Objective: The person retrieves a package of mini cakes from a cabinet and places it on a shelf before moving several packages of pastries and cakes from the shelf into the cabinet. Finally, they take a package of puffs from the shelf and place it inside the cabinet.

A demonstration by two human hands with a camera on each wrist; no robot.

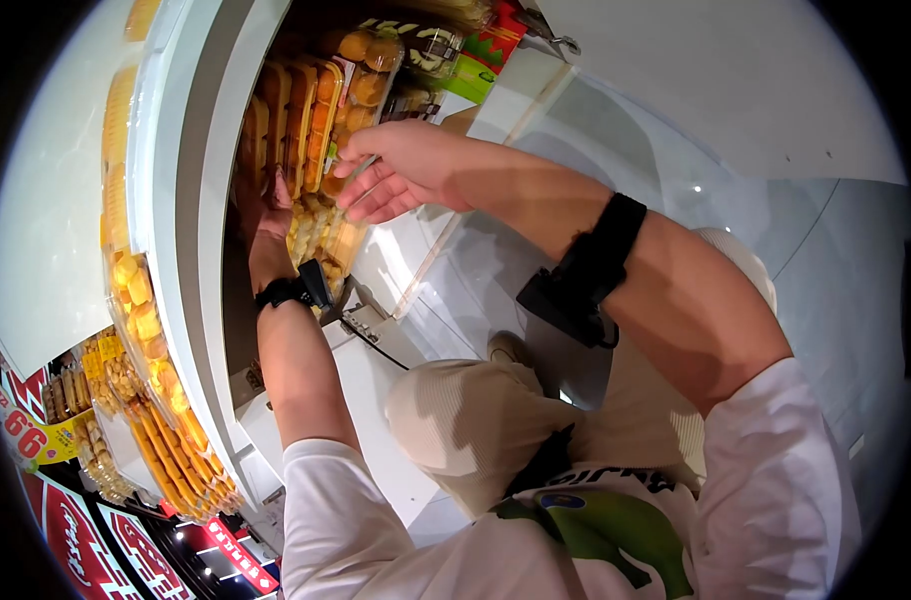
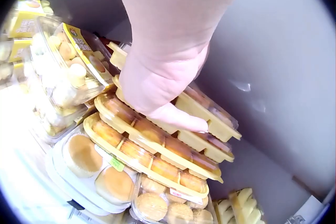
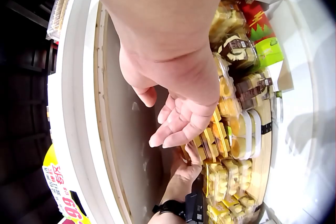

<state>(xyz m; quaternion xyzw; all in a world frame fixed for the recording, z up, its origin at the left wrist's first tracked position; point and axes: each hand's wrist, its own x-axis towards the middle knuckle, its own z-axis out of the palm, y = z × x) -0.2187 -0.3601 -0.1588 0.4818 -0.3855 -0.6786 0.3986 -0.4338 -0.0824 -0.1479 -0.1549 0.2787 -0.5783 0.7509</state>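
My left hand reaches inside a cabinet and holds a stacked yellow plastic tray of cakes. In the left wrist view its thumb lies along the tray edges, while the other fingers are hidden behind the stack. More yellow trays with orange-brown cakes lean beside the held one. Just outside the stack hovers my right hand, fingers loosely bent and nothing in them. In the right wrist view its palm faces the packs.
Clear boxes of small round pastries stand beside the trays. Packs with brown-striped cakes and a red-green box sit at the cabinet's other end. A white counter edge runs along the left, with packed pastries above.
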